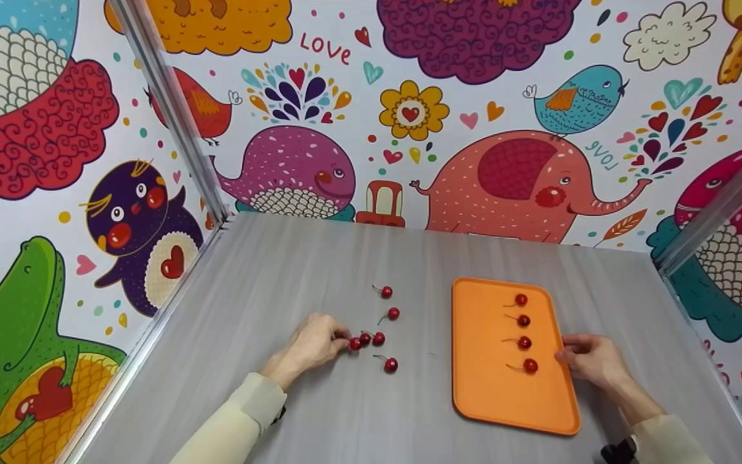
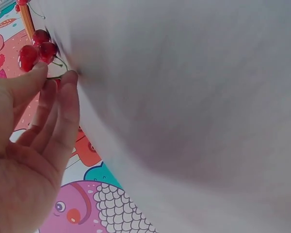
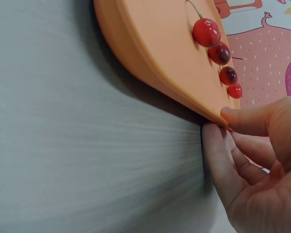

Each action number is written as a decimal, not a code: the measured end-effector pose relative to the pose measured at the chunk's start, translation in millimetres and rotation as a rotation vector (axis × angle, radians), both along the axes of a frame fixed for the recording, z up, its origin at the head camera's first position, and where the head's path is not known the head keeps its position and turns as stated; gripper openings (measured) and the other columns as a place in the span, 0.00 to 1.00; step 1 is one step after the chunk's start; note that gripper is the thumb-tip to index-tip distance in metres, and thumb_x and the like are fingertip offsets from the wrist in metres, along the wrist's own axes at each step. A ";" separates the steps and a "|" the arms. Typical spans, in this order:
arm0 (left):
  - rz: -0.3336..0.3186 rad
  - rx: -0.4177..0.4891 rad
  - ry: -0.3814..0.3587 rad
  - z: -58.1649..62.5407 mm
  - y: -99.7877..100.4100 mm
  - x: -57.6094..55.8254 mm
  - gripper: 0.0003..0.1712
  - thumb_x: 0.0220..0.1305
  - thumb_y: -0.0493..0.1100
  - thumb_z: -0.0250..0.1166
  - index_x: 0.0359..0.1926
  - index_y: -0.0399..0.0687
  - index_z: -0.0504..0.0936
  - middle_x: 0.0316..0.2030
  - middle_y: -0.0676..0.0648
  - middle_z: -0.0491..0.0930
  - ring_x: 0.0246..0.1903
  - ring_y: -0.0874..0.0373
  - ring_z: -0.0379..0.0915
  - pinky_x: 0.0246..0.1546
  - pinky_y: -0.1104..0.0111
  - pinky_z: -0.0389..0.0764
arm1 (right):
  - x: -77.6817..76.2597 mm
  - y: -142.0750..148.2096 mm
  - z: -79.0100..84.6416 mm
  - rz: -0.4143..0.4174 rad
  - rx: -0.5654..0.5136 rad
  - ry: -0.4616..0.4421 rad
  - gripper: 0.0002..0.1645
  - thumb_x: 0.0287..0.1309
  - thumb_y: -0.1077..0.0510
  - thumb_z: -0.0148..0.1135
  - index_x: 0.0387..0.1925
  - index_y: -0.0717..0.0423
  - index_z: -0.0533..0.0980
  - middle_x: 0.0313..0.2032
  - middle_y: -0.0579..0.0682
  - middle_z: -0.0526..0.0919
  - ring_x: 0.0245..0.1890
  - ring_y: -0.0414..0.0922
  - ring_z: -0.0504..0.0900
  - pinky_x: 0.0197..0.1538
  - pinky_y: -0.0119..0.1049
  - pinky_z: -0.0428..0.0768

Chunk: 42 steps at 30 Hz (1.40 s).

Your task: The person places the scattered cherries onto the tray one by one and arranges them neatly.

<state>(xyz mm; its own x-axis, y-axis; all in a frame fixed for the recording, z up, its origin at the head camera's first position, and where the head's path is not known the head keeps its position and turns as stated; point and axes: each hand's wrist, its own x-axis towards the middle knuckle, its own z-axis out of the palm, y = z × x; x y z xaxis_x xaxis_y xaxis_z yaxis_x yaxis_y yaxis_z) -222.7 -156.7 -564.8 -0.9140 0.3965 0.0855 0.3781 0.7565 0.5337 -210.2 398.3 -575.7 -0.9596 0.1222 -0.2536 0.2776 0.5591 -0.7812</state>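
At the left of the head view, my left hand (image 1: 316, 341) has thumb and fingertip at a red cherry (image 1: 355, 343), pinching around its stem. Two more cherries, one dark (image 1: 364, 337) and one red (image 1: 379, 338), lie close beside it. In the left wrist view a thin green stem (image 2: 56, 77) runs between the thumb and a finger of that hand (image 2: 34, 126). My right hand (image 1: 593, 361) grips the right rim of an orange tray (image 1: 493, 399), thumb on top of the edge. Several cherries (image 3: 206, 32) with stems lie in a column on the tray.
On the grey table (image 1: 319, 412) lie further loose cherries: two behind the cluster (image 1: 386, 292) (image 1: 393, 314) and one in front (image 1: 390, 365). Printed walls with metal corner posts (image 1: 168, 103) enclose the table at the back and both sides.
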 end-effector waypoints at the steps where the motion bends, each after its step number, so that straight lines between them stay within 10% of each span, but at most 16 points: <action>1: 0.002 0.004 0.002 -0.1 0.0 -0.3 0.06 0.69 0.34 0.77 0.41 0.48 0.98 0.39 0.46 0.96 0.37 0.54 0.90 0.40 0.60 0.90 | 0.3 -0.1 -0.1 0.002 0.000 0.000 0.29 0.74 0.64 0.70 0.68 0.78 0.77 0.42 0.54 0.89 0.37 0.38 0.89 0.41 0.37 0.93; 13: -0.026 -0.013 -0.022 3.7 4.8 0.1 0.06 0.71 0.37 0.76 0.45 0.49 0.97 0.44 0.45 0.96 0.47 0.46 0.92 0.56 0.50 0.91 | 0.2 0.0 1.1 0.014 0.021 -0.006 0.28 0.76 0.62 0.69 0.69 0.77 0.77 0.45 0.57 0.90 0.40 0.40 0.88 0.44 0.38 0.93; 42: -0.175 0.035 0.058 15.1 88.2 -0.7 0.06 0.75 0.40 0.75 0.45 0.48 0.98 0.41 0.50 0.97 0.39 0.65 0.89 0.42 0.73 0.87 | -1.2 3.3 1.3 0.018 -0.011 -0.007 0.32 0.74 0.63 0.72 0.70 0.77 0.75 0.43 0.54 0.90 0.39 0.39 0.88 0.43 0.40 0.94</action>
